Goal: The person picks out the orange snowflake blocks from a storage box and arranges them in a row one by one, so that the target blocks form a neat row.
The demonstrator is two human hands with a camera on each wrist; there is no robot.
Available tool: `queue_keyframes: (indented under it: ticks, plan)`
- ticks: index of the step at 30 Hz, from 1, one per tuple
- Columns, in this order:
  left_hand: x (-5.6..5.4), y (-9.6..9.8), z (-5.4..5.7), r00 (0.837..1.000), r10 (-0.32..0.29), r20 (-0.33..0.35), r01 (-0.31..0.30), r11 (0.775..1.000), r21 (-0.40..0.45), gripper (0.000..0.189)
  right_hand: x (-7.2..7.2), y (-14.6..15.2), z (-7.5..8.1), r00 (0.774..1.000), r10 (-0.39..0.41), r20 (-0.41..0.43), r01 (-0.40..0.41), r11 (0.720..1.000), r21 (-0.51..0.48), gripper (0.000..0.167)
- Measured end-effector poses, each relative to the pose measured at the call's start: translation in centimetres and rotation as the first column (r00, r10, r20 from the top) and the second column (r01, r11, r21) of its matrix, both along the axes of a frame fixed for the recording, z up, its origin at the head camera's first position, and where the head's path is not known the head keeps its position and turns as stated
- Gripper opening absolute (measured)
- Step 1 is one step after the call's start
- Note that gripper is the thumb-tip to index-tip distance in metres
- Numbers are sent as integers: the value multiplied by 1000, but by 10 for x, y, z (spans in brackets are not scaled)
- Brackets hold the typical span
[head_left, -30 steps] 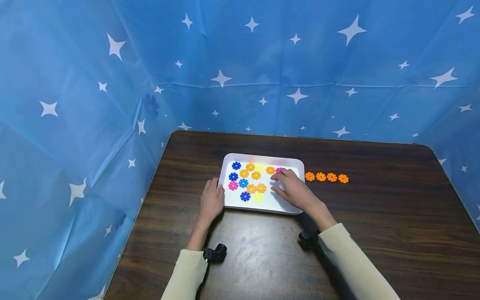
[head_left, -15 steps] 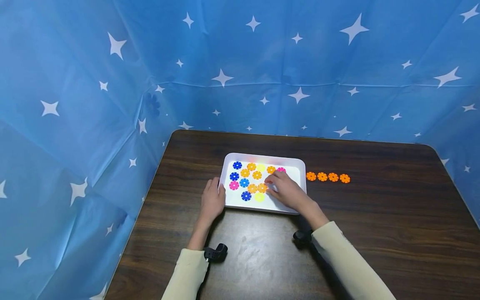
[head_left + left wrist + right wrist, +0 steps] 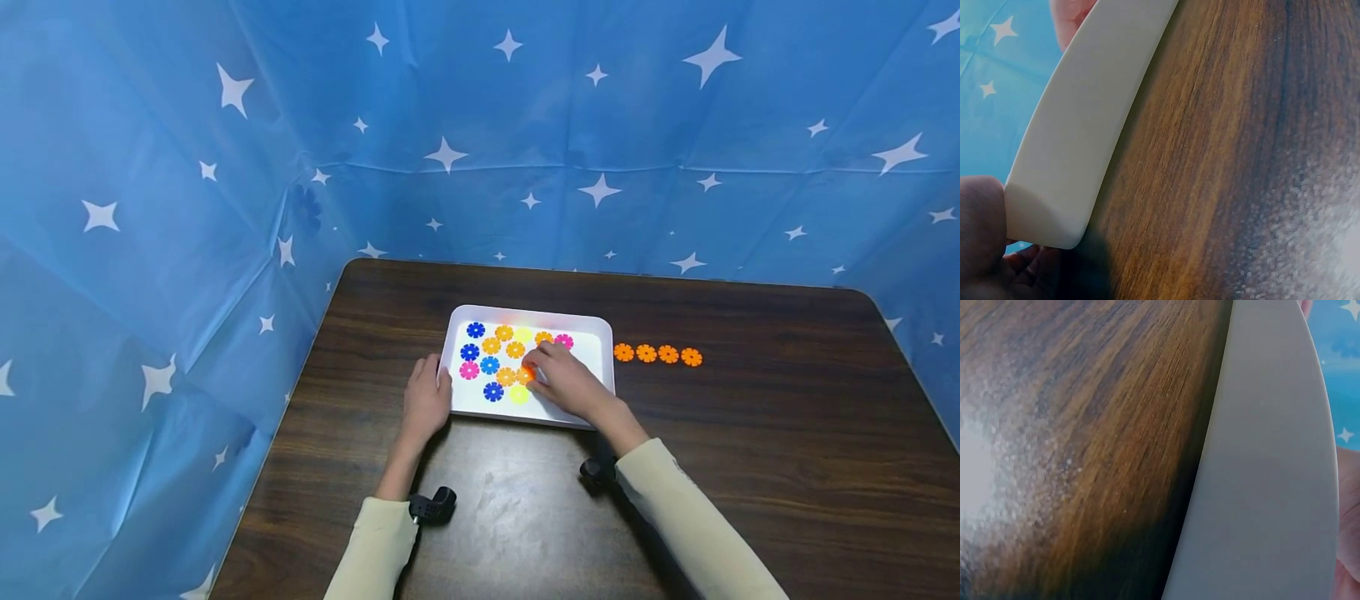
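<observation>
A white tray (image 3: pixel 598 358) holds several notched, flower-shaped plastic discs in orange, blue, pink and yellow. At its left end my left hand (image 3: pixel 426 402) grips the edge; in the left wrist view the thumb and fingers lie around the corner of the tray wall (image 3: pixel 1079 137). My right hand (image 3: pixel 570 383) reaches over the tray's right half. Its thumb and fingertips pinch an orange disc (image 3: pixel 528 372), which overlaps the other orange discs there. In the right wrist view the tray's wall (image 3: pixel 1266 469) hides most of that hand.
A row of several orange discs (image 3: pixel 657 354) lies on the dark wooden table (image 3: pixel 787 417), just right of the tray. Blue cloth (image 3: pixel 555 108) with white stars hangs behind the table and along its left side.
My right hand has moved left and slightly down within the tray, and its fingers have closed on an orange disc. The left hand has kept its place on the tray edge.
</observation>
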State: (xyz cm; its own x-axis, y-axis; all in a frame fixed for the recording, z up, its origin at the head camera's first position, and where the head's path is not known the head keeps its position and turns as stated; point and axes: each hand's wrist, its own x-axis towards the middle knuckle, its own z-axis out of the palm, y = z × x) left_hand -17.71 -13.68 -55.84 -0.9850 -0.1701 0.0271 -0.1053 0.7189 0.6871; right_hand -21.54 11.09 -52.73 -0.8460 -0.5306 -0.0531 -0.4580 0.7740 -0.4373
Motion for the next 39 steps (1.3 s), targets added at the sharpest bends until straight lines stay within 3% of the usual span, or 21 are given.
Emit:
queue_keyframes:
  ticks: [10, 17, 28, 39]
  plan:
    - [-1, 0, -1, 1000, -2, -7, 2, 1000, -7, 34, 0, -4, -2, 994, 48, -95, -39, 994, 100, 40]
    - [-1, 0, -2, 1000, 1, 7, -1, 1000, -14, 35, 0, -2, -4, 990, 84, -110, -62, 979, 194, 44]
    - [0, 1, 0, 999, -3, -44, 2, 1000, -16, 33, 2, 5, 1, 991, 63, -118, -46, 988, 147, 44]
    - [1, 1, -1, 999, -2, -34, 1, 1000, -13, 34, 7, 18, 10, 987, 12, -159, 11, 990, 141, 45]
